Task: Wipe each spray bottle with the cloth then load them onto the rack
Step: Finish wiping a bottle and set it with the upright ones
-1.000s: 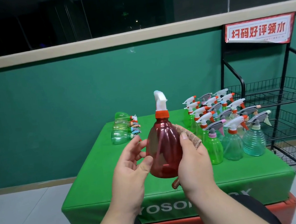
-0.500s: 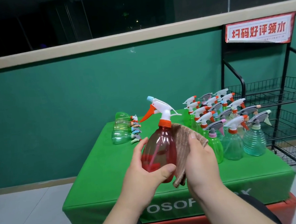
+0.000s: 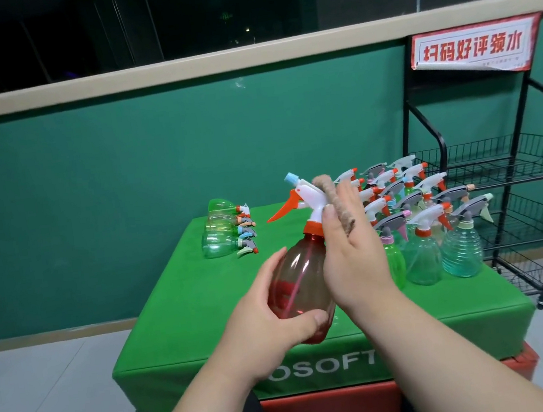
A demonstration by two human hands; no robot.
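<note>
My left hand (image 3: 264,317) grips the lower body of a red translucent spray bottle (image 3: 299,281), held tilted above the green table, its white head and orange trigger pointing left. My right hand (image 3: 353,257) holds a brown cloth (image 3: 335,204) between thumb and fingers and presses it against the bottle's white spray head. Part of the cloth is hidden behind my fingers. A black wire rack (image 3: 500,172) stands to the right of the table, its visible shelves bare.
Several upright spray bottles (image 3: 417,221) crowd the right side of the green padded table (image 3: 188,320). Several green bottles (image 3: 221,229) lie on their sides at the back left. A red-and-white sign (image 3: 470,48) tops the rack. Grey floor surrounds the table.
The cloth in my right hand has slid up from the bottle's body to its spray head. The bottle has turned so the trigger points left, and my left hand now wraps its lower body.
</note>
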